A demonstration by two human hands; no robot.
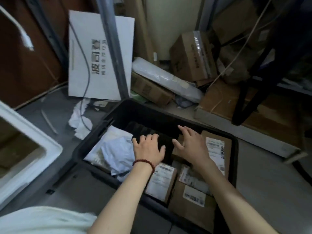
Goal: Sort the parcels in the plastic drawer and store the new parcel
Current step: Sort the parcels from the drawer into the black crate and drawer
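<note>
- A white sleeve [42, 220] fills the near left corner. Two bare forearms reach forward over the near rim of the black plastic drawer [143, 112], which sits on a grey floor.
- Nearest inside the drawer lie brown cardboard parcels [185, 215] with white printed labels. They are flat-faced and square-edged, packed side by side under the right forearm.
- The left hand [148, 149], with a red bead bracelet [145, 162] at its wrist, lies with fingers spread and loosely bent on a dark ridged shape [152, 132]. It grasps nothing. I cannot tell whether that shape is a parcel or part of the drawer.
- The right hand [190, 146] is spread wide with straight fingers above a small cardboard box [176, 153]. Whether it touches the box cannot be told.
- Left of the hands, soft white poly-bag parcels [114, 149] lie crumpled and glossy. Right of the hands, a taller labelled box [217, 149] stands against the drawer's wall.
- A thick-walled white foam box [25, 149] sits left of the drawer.
- Beyond the drawer, crumpled white paper [79, 122] lies on the floor with a grey cable [89, 71] trailing over it. Behind them a white flat carton [101, 56] leans upright, crossed by a grey metal post [113, 48].
- Farther right, a long bubble-wrapped parcel [165, 80] rests on a brown carton [148, 88] beside stacked cardboard boxes [192, 54].
- A black frame leg [248, 92] stands on a broad flat carton [224, 102].
</note>
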